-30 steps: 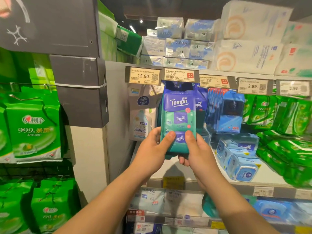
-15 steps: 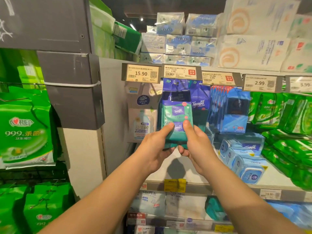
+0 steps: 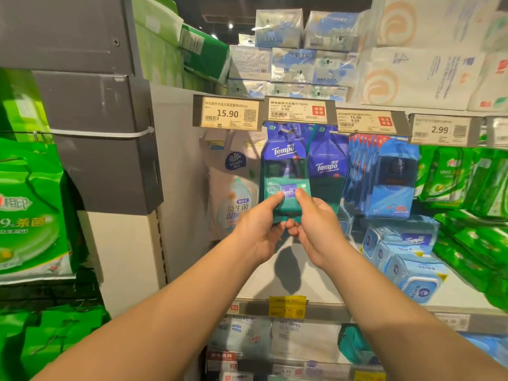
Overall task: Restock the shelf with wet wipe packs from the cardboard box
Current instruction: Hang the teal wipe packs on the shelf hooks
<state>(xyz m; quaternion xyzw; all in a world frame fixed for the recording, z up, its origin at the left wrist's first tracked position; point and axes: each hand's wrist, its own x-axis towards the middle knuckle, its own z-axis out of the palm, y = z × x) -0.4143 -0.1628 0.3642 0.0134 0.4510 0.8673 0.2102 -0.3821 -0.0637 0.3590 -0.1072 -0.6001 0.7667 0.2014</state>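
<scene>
**Both hands seat a Tempo pack on its hook**

The left hand [image 3: 258, 226] and right hand [image 3: 316, 226] each pinch a bottom corner of the teal wet wipe pack [image 3: 287, 185], thumbs in front, probably to steer its top onto a peg under the price tags [image 3: 298, 110]. Just right of the hands hangs another Tempo pack [image 3: 328, 166]. Compared with a second ago, the pack sits deeper in the shelf [image 3: 343, 303] bay and higher.
</scene>
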